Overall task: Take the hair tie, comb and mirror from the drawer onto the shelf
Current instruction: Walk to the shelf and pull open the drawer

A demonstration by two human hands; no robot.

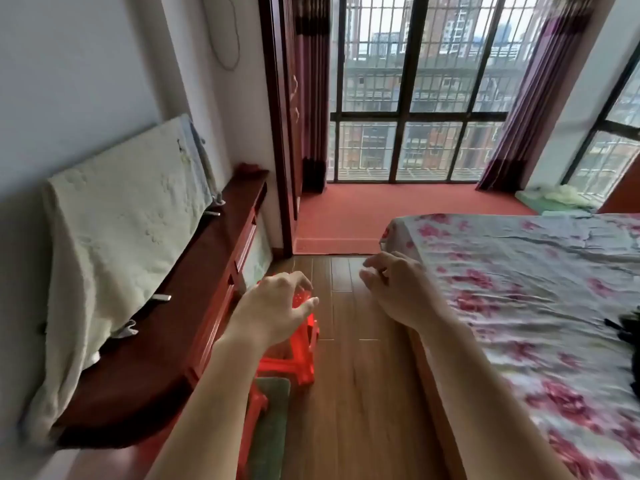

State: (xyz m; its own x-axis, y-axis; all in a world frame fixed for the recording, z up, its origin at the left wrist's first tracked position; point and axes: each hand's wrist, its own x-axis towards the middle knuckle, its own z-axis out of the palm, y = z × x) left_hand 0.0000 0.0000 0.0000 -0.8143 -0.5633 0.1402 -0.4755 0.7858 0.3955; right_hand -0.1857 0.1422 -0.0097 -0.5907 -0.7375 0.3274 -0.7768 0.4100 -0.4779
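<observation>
Shelf (180, 323) runs lengthwise toward the window; both hands' fingers (301, 282) loosely curled, empty.

No legible text, labels, brands or numbers anywhere in view. Checked the cream cloth (128, 216) draped against the wall: embossed pattern only, no lettering. The floral bedspread (519, 271) carries flower print, no writing. Buildings beyond the window (415, 88) are too blurred and distant for any sign to be made out. Red plastic stool (301, 355) shows no marking.
</observation>
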